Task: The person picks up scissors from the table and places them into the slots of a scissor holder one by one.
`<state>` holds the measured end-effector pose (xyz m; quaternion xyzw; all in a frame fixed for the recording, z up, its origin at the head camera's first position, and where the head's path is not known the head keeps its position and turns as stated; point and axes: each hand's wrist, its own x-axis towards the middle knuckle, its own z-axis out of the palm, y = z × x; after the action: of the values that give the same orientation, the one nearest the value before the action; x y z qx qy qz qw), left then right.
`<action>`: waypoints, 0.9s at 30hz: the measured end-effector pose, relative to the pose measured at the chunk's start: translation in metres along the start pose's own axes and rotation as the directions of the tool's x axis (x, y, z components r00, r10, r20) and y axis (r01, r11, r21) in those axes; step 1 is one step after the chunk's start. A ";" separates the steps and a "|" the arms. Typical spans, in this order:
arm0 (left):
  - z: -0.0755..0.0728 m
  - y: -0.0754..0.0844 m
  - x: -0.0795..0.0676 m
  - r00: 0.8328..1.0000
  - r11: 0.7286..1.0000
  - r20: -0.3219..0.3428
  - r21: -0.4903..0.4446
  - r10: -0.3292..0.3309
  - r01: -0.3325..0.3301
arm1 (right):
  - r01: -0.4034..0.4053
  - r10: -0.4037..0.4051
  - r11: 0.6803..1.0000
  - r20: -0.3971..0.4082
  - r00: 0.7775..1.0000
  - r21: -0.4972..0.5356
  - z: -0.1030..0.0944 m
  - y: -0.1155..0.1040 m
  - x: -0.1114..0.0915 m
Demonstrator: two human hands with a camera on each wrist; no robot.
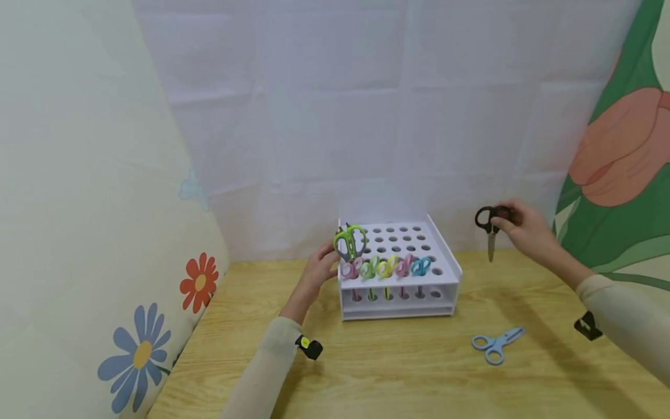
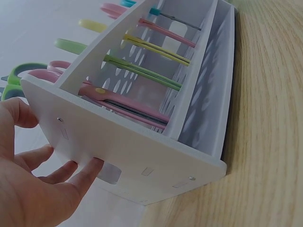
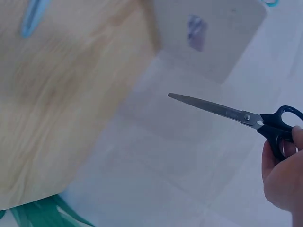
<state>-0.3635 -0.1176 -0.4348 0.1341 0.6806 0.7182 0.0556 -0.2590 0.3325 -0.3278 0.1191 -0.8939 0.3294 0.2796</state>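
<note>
My right hand (image 1: 531, 233) holds black-handled scissors (image 1: 491, 240) by the handles, raised right of the white rack (image 1: 399, 314). Their closed blades point downward in the head view; the right wrist view also shows the silver blades (image 3: 208, 105). With its fingers against the rack's left side panel (image 2: 137, 146), my left hand (image 1: 316, 269) has the thumb near the upper front corner. Several pastel scissors, pink, green, yellow and teal (image 1: 421, 266), stand blades down in the front row of holes. Green-and-grey scissors (image 1: 352, 250) stand at the left edge behind them.
Light blue scissors (image 1: 497, 343) lie on the wooden table (image 1: 398, 372), right of the rack and nearer to me. Round holes without scissors fill much of the rack's top. A white cloth (image 1: 335, 128) hangs behind, with flower-printed fabric on both sides.
</note>
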 end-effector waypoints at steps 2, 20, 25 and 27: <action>0.000 0.001 0.000 1.000 1.000 -0.006 0.010 -0.006 0.006 | -0.001 0.001 0.999 -0.021 1.000 0.038 -0.002 -0.010 0.007; 0.002 0.001 -0.001 1.000 1.000 -0.005 0.030 -0.005 0.005 | -0.196 0.208 0.915 0.002 0.978 0.353 0.024 -0.067 0.042; 0.003 0.001 -0.002 1.000 0.999 -0.003 0.031 -0.009 0.009 | -0.201 0.207 0.894 0.029 0.978 0.401 0.041 -0.063 0.043; 0.004 0.001 -0.002 1.000 1.000 -0.006 0.027 -0.003 0.003 | -0.198 0.197 0.887 0.046 0.979 0.416 0.046 -0.060 0.042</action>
<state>-0.3606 -0.1141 -0.4343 0.1316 0.6906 0.7092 0.0529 -0.2890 0.2555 -0.3008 0.0849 -0.8102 0.5400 0.2116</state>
